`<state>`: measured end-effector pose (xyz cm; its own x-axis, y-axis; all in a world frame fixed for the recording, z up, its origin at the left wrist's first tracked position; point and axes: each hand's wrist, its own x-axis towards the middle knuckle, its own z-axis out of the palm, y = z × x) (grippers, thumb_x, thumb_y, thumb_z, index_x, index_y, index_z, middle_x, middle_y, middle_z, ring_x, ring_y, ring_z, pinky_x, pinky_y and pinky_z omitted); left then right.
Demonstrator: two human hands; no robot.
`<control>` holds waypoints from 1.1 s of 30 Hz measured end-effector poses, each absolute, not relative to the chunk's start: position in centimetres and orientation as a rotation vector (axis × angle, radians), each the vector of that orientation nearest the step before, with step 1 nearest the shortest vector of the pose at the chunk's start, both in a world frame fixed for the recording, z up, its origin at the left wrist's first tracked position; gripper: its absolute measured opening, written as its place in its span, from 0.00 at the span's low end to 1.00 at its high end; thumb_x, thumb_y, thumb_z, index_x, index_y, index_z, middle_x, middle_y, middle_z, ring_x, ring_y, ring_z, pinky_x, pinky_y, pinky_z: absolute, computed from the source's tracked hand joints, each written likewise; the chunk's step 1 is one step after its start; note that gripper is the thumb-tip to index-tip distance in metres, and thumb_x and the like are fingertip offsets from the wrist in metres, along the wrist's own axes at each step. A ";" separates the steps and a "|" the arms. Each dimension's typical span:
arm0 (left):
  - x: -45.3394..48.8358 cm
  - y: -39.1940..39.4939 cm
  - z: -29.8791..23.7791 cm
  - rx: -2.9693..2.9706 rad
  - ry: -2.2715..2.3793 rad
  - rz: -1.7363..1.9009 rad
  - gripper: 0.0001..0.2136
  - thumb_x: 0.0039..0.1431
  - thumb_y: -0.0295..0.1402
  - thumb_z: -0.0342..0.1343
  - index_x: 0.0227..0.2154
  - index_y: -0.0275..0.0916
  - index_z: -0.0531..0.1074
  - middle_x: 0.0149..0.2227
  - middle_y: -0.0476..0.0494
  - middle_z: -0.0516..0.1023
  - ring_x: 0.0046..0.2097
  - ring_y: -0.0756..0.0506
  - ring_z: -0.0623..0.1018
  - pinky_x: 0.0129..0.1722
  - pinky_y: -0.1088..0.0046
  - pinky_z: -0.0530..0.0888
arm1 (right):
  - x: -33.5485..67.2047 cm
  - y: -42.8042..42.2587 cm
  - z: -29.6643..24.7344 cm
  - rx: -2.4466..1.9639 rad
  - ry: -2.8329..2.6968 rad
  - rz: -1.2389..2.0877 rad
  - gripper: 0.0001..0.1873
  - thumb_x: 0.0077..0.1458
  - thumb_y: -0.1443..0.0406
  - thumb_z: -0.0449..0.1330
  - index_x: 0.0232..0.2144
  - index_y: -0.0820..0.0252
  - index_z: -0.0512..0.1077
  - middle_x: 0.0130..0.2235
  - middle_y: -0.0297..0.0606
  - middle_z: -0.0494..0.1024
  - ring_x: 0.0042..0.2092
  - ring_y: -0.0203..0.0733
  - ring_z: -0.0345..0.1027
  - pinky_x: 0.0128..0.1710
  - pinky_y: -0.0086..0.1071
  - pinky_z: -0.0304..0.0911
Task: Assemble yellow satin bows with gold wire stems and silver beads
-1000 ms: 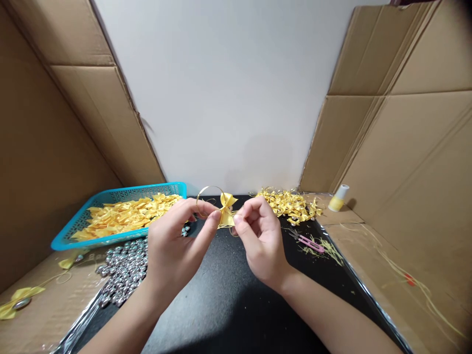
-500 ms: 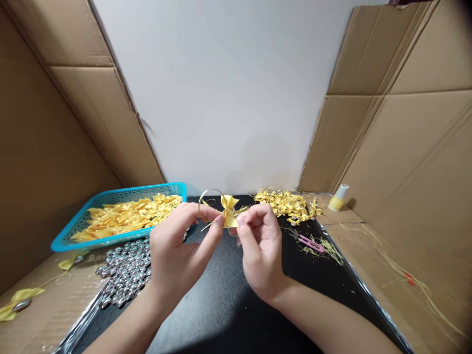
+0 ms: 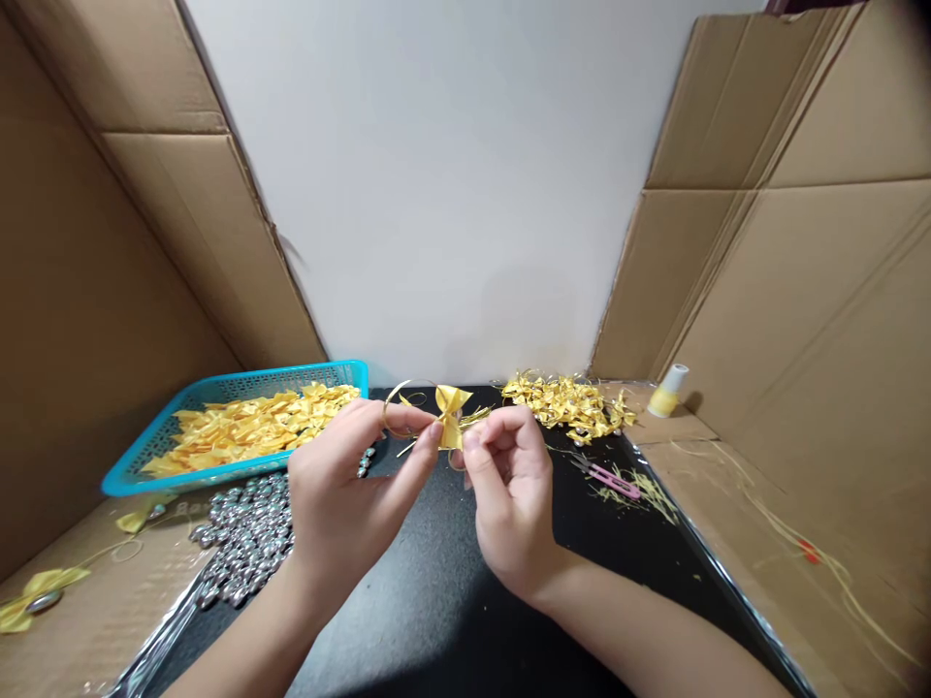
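Left hand (image 3: pixel 349 485) pinches yellow bow (image 3: pixel 452 398), partly blocking basket (image 3: pixel 196 473) and seemingly metallic beads (image 3: pixel 243 533)

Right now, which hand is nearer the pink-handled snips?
The right. The right hand is just left of the pink-handled snips; the left hand is farther left, across the yellow bow that both hands pinch.

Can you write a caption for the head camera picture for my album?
Left hand and right hand pinch a yellow bow over a black surface, shiny beads at left.
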<state>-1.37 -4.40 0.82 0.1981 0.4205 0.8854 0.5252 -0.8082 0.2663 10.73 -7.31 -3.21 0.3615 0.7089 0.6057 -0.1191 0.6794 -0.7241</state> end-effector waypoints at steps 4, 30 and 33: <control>-1.2 -4.3 1.0 -2.317 -0.910 -1.650 0.04 0.55 0.26 0.58 0.27 0.40 0.70 0.24 0.55 0.75 0.26 0.52 0.73 0.29 0.75 0.70 | 10.6 -7.4 -3.3 -0.647 -1.084 0.581 0.06 0.58 0.71 0.55 0.31 0.55 0.63 0.28 0.28 0.67 0.28 0.28 0.64 0.26 0.23 0.59; -1.2 -4.1 0.2 -2.229 -0.824 -1.824 0.06 0.54 0.25 0.60 0.28 0.40 0.69 0.25 0.53 0.74 0.26 0.52 0.73 0.30 0.74 0.70 | 12.0 -8.0 -1.2 -0.818 -1.347 0.475 0.04 0.54 0.68 0.58 0.28 0.59 0.65 0.26 0.31 0.72 0.28 0.33 0.68 0.32 0.29 0.66; -1.2 -4.0 0.1 -2.228 -0.817 -1.811 0.06 0.54 0.25 0.60 0.27 0.40 0.69 0.25 0.53 0.74 0.26 0.52 0.73 0.30 0.74 0.70 | 12.6 -7.9 -0.5 -0.836 -1.435 0.403 0.07 0.54 0.68 0.57 0.24 0.60 0.66 0.26 0.33 0.72 0.30 0.33 0.66 0.33 0.30 0.64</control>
